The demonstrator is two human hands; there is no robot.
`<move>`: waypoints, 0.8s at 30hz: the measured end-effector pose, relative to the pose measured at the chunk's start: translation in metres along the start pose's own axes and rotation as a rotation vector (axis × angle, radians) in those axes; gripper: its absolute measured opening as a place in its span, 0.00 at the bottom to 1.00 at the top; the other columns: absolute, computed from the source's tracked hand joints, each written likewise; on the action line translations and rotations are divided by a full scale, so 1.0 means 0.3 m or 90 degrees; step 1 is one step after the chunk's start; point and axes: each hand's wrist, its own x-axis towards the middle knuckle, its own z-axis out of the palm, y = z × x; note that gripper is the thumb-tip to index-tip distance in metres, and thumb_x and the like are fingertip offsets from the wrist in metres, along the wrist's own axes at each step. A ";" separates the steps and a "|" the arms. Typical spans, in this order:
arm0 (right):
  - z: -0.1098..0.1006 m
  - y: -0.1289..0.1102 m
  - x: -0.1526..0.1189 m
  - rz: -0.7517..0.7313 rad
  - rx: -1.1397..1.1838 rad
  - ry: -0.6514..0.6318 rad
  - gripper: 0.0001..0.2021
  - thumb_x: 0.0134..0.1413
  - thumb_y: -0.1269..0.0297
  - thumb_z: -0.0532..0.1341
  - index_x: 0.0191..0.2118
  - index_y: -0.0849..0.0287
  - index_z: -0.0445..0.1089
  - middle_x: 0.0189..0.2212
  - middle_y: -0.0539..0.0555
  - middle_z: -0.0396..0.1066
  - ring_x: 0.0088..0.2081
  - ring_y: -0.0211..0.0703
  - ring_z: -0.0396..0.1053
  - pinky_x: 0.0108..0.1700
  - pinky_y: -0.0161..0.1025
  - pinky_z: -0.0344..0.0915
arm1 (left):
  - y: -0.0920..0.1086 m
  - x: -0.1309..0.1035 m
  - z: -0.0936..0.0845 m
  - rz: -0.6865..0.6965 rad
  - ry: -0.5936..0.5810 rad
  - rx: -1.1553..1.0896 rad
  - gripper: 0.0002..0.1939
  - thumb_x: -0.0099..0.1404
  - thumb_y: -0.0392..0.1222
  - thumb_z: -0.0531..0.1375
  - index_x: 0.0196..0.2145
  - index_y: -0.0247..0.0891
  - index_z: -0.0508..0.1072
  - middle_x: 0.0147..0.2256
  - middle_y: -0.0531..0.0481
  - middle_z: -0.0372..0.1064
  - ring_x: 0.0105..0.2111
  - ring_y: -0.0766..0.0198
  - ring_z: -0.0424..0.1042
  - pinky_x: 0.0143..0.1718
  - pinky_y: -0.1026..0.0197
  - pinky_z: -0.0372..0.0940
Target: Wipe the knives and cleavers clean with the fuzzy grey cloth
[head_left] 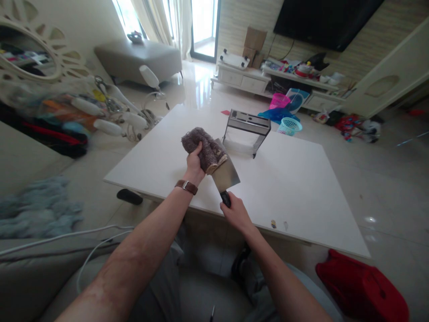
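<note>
A broad white rectangular surface [291, 179] lies in front of the seated person, with a grey-topped knife rack [250, 120] with dark trim and a clear front standing on it. Nearer the person, a purple-brown, thick-piled folded cloth [204, 147] is held above the surface, against a wide, flat metal cleaver [228, 175] and covering part of its blade.

The step in hand looks like wiping the blade. To do it well, the person should keep several layers of cloth between fingers and metal, press on the flat rather than across the edge, and stroke from the spine outward or from handle to tip. The cleaver is best kept steady while the cloth does the moving.

The left hand [195, 164] has its grip closed around the bunched cloth, thumb on top; whether the cloth wraps both faces of the blade cannot be told. The right hand [236, 212] has its grip curled firmly round the cleaver's black handle [225, 198], well apart from the left fingers, with the blade pointing up and away.
</note>
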 end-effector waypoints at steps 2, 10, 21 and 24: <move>-0.001 -0.004 -0.003 0.006 0.015 0.003 0.04 0.54 0.65 0.57 0.31 0.53 0.59 0.24 0.46 0.62 0.29 0.41 0.58 0.34 0.38 0.50 | 0.003 -0.014 0.013 0.008 -0.007 -0.013 0.09 0.67 0.41 0.66 0.43 0.35 0.79 0.40 0.46 0.83 0.45 0.58 0.81 0.55 0.55 0.74; -0.005 -0.009 -0.005 0.025 0.104 0.077 0.08 0.55 0.59 0.59 0.29 0.54 0.60 0.23 0.46 0.62 0.28 0.40 0.59 0.32 0.37 0.53 | 0.020 -0.054 0.029 -0.023 -0.069 0.009 0.15 0.66 0.47 0.67 0.46 0.36 0.79 0.44 0.42 0.82 0.51 0.50 0.80 0.59 0.48 0.73; -0.048 0.027 0.017 0.095 0.166 0.153 0.10 0.57 0.56 0.59 0.38 0.56 0.68 0.21 0.47 0.67 0.24 0.42 0.65 0.28 0.37 0.61 | -0.043 -0.108 0.021 -0.245 -0.146 0.154 0.13 0.63 0.44 0.68 0.43 0.35 0.80 0.42 0.39 0.83 0.48 0.47 0.81 0.59 0.44 0.72; -0.046 0.032 0.018 0.107 0.163 0.158 0.11 0.57 0.55 0.59 0.39 0.57 0.71 0.21 0.50 0.69 0.26 0.44 0.67 0.28 0.37 0.62 | -0.078 -0.126 0.016 -0.304 -0.184 0.180 0.11 0.63 0.43 0.68 0.41 0.35 0.81 0.42 0.38 0.83 0.48 0.48 0.81 0.60 0.46 0.71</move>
